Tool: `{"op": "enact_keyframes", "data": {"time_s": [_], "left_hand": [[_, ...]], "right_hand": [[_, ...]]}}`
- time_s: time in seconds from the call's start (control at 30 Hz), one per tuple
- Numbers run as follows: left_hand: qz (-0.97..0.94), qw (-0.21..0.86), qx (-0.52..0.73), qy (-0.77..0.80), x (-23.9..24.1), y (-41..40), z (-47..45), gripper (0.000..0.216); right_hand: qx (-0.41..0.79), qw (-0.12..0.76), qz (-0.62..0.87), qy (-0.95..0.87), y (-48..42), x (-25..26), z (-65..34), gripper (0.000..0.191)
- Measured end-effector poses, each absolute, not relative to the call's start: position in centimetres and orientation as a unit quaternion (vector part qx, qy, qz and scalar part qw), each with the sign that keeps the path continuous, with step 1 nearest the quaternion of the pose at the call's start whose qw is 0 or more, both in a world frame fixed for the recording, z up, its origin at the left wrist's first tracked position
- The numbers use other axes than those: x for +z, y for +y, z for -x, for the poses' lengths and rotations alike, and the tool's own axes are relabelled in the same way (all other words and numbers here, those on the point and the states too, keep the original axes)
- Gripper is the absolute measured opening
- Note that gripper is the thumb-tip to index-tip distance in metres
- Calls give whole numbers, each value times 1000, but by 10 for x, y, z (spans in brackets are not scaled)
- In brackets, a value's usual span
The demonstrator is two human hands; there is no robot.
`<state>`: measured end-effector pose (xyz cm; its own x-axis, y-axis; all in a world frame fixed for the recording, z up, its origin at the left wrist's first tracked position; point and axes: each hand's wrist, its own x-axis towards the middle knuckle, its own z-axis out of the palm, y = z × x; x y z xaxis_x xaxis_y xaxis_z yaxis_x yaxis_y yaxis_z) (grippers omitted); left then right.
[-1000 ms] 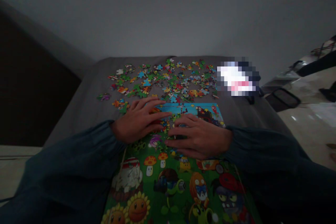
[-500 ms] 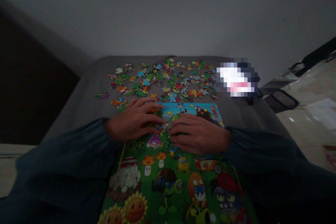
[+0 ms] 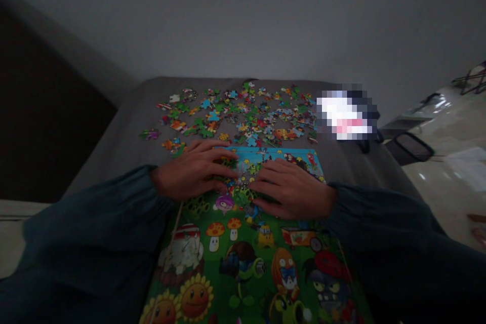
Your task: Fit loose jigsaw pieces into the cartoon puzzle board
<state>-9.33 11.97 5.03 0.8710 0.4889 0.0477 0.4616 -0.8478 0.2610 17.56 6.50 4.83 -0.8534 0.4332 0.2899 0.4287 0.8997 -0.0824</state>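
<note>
A green puzzle board (image 3: 235,243) printed with cartoon plants, mushrooms and sunflowers lies in front of me; its far edge is a sky-blue strip. My left hand (image 3: 197,169) rests over the upper left of the board, fingers spread and fingertips on the picture. Across from it, my right hand (image 3: 288,187) lies palm down over the upper right, fingers slightly bent and touching the surface. Between the hands shows a grey patch with small puzzle bits (image 3: 248,174) around it. Anything under the right palm is hidden.
Many loose jigsaw pieces (image 3: 205,126) are scattered on the grey cloth-covered surface (image 3: 125,142) beyond the board. A blurred-out bright object (image 3: 345,116) sits at the right back. Behind stands a plain wall (image 3: 243,20). A dark-framed item (image 3: 413,148) is at the right.
My right hand has shifted slightly to the right, baring more of the picture between the hands. The left hand stays nearly in place. The view has moved a little.
</note>
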Motion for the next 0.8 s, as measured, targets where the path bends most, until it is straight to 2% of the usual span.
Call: {"op": "enact_keyframes", "data": {"time_s": [0.2, 0.43, 0.63, 0.8], "left_hand": [[-957, 111, 61, 260, 52, 118, 90, 28], [-965, 85, 89, 232, 50, 118, 91, 30], [-967, 76, 84, 228, 51, 117, 89, 30], [-967, 72, 86, 229, 50, 117, 91, 28]], "right_hand": [[-13, 146, 250, -957, 62, 53, -177, 18], [-13, 149, 257, -955, 60, 52, -176, 32], [32, 144, 247, -958, 63, 48, -176, 24], [22, 178, 339, -924, 68, 44, -178, 27]]}}
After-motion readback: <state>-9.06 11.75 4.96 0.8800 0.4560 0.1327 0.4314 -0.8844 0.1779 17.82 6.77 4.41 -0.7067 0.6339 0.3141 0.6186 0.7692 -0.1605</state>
